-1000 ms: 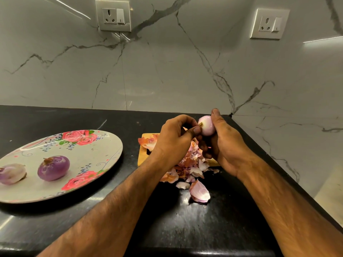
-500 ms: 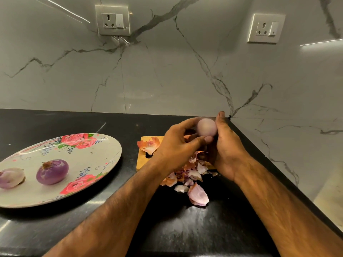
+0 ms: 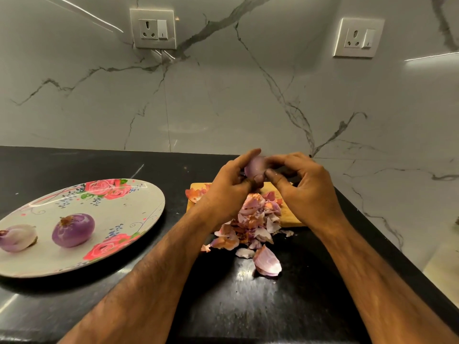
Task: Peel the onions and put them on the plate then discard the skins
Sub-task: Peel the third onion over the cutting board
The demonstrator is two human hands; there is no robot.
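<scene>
Above the wooden board (image 3: 290, 217), toward the back right corner of the dark surface (image 3: 248, 306), we hold a small pale-pink onion (image 3: 254, 166) between both hands, lifted off the board. Our left hand (image 3: 227, 191) grips it from the left, fingers curled round it with the forefinger over its top and the thumb under it. Our right hand (image 3: 309, 186) meets it from the right, fingers bent, the thumb and forefinger pinching the onion's side; the other fingers curl loosely behind.

Below the hands a heap of skins (image 3: 250, 219), orange, pink and white, spills from the board's front edge onto the surface. A thicker curved onion layer (image 3: 268, 263) lies just in front of the heap, apart from it.

Near the left edge of the surface sits a floral plate (image 3: 139, 209) with pink roses. Two onions rest on it, near each other but not touching: a purple onion (image 3: 73, 230) toward the middle and a paler onion (image 3: 17, 238) at the plate's left side.

Behind the surface rises a marble wall (image 3: 223, 95) carrying a left socket (image 3: 153, 29) and a right socket (image 3: 358, 38).
</scene>
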